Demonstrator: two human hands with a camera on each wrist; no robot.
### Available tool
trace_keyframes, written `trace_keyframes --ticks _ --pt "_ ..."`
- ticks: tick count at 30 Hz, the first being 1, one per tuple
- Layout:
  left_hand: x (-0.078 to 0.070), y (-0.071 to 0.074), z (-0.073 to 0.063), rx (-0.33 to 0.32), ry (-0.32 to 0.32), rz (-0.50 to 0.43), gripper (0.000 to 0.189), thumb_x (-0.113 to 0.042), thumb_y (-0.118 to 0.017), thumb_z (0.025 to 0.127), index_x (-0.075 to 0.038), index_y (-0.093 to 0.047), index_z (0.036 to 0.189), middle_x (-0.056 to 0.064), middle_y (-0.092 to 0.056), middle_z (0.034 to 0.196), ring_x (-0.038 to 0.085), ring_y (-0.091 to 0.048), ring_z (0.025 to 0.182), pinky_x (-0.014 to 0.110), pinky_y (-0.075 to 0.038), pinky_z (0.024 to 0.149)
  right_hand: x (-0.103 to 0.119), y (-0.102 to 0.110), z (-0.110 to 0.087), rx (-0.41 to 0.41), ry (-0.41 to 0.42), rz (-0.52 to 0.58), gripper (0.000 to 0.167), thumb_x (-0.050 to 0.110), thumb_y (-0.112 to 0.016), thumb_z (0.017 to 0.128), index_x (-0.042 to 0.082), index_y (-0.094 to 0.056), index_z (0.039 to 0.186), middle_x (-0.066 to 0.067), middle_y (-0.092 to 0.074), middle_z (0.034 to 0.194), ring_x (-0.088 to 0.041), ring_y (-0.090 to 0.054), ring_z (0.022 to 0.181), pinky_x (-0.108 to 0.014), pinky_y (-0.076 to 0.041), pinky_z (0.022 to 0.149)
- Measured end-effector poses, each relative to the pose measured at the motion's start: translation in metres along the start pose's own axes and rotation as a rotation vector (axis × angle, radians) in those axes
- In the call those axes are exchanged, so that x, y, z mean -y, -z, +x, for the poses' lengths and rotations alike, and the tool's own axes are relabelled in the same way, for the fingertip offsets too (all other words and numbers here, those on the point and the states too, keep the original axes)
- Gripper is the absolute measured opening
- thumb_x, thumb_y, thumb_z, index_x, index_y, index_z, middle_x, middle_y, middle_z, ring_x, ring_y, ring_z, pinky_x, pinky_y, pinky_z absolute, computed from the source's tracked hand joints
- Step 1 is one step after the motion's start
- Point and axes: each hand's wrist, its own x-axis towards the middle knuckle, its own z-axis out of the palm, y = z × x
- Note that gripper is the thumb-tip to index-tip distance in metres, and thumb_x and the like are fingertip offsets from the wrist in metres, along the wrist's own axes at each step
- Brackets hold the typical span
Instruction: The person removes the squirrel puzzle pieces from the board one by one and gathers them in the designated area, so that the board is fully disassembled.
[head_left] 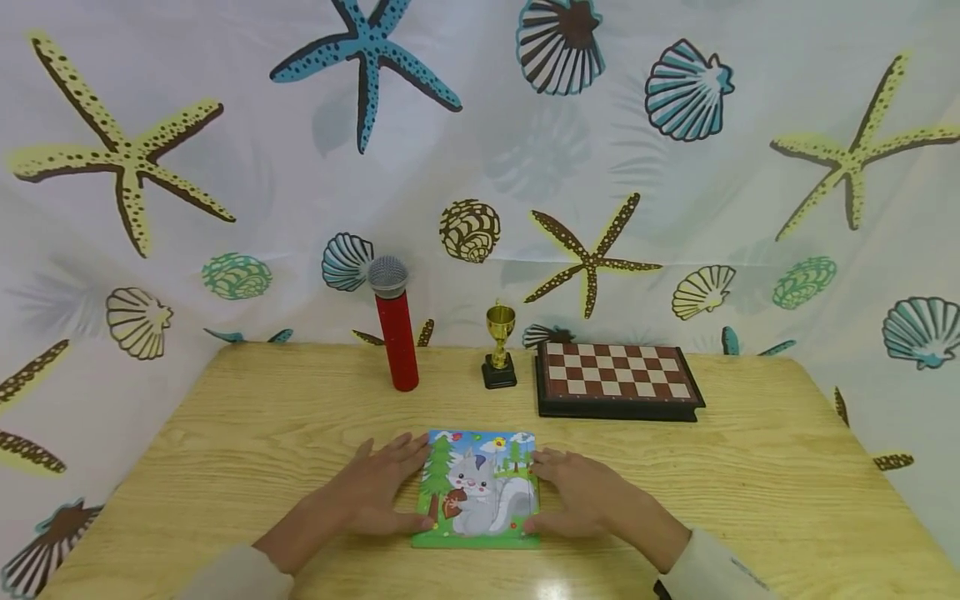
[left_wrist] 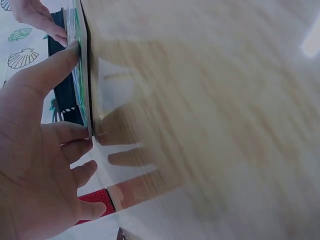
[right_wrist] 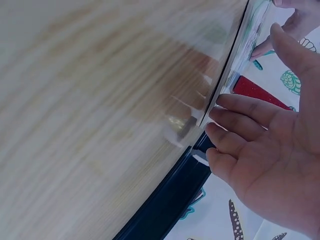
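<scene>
Head view shows us the squirrel picture board [head_left: 480, 492] midway between the left and right edges of the surface [head_left: 262, 433]. Left hand [head_left: 382, 487] and right hand [head_left: 585, 493] touch its opposite sides, fingers uncurled, clamped round nothing. We judge the step as steadying it, the next move calling for even inward pressure. We count one board; near the far edge, one microphone [head_left: 397, 337], one trophy [head_left: 500, 325], one chessboard [head_left: 618, 375].

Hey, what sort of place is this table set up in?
Probably an indoor staged tabletop spot, though the wider room is hidden: a starfish-and-shell cloth screens the back and sides of a wood-grain table, with a red-handled microphone set out on it.
</scene>
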Motion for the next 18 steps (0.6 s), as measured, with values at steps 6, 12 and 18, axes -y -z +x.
trace_keyframes --ticks 6,12,18 --pt "-0.009 -0.004 0.004 -0.002 -0.011 0.006 0.096 -0.071 -0.057 0.078 -0.011 -0.032 0.148 0.005 -0.026 0.158 0.033 -0.019 0.146 0.068 -0.013 0.110 -0.007 0.002 -0.010 -0.005 -0.029 0.052 0.079 0.063 -0.059 0.082 0.008 -0.050 0.138 -0.010 -0.041 0.149 -0.031 -0.036 0.139 -0.049 -0.032 0.111" --pt "-0.016 -0.007 0.006 -0.024 -0.034 0.031 0.095 -0.070 -0.056 0.078 -0.010 -0.033 0.148 0.006 -0.027 0.157 0.033 -0.019 0.146 0.066 -0.015 0.111 -0.010 0.003 -0.016 -0.018 -0.041 0.064 0.076 0.062 -0.060 0.082 0.009 -0.052 0.136 -0.009 -0.042 0.149 -0.031 -0.038 0.138 -0.050 -0.033 0.110" --pt "-0.020 -0.007 0.007 -0.027 -0.031 0.052 0.097 -0.071 -0.056 0.078 -0.010 -0.030 0.149 0.007 -0.025 0.158 0.032 -0.018 0.147 0.064 -0.016 0.112 -0.014 0.008 -0.019 -0.075 -0.034 0.092 0.075 0.059 -0.060 0.084 0.007 -0.051 0.137 -0.013 -0.045 0.146 -0.035 -0.042 0.135 -0.049 -0.033 0.110"
